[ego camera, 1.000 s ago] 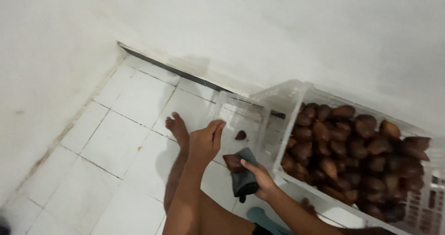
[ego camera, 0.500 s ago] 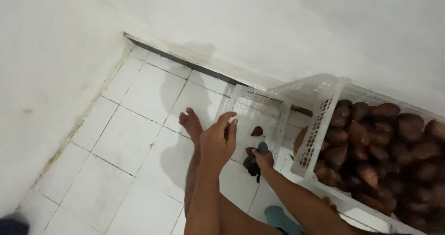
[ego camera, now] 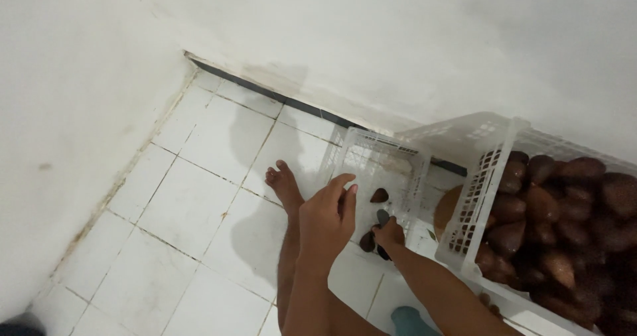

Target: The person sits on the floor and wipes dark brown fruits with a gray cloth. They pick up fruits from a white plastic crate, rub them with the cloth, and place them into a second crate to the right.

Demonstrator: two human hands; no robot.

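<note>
Left hand (ego camera: pixel 326 215): raised above the near edge of the small white crate (ego camera: pixel 377 170), fingers (ego camera: pixel 343 185) loosely spread and released, holding nothing; we see it from the back.

Right hand (ego camera: pixel 389 233): reaching into the small white crate from the near side, fingers clenched around a dark object (ego camera: pixel 383 217) whose end sticks up past the knuckles. We cannot tell its kind. A second dark brown piece (ego camera: pixel 367 241) sits just beside this hand on the left, touching or nearly touching it; we cannot tell whether the hand grips it too.

Loose brown fruit (ego camera: pixel 379 195): a single pointed, reddish-brown piece lying on the floor of the small white crate, apart from both hands, between them and the far wall of the crate.

Large white crate (ego camera: pixel 488 177): slatted plastic, right of the small one and just beside it, filled with brown scaly fruits (ego camera: pixel 564 216) heaped to the rim.

Bare foot (ego camera: pixel 284 183): ours, resting on the white tiled floor (ego camera: pixel 192 203) left of the small crate, toes towards the wall.

White walls (ego camera: pixel 371 44): meeting in the corner, with a dark strip along the base.
</note>
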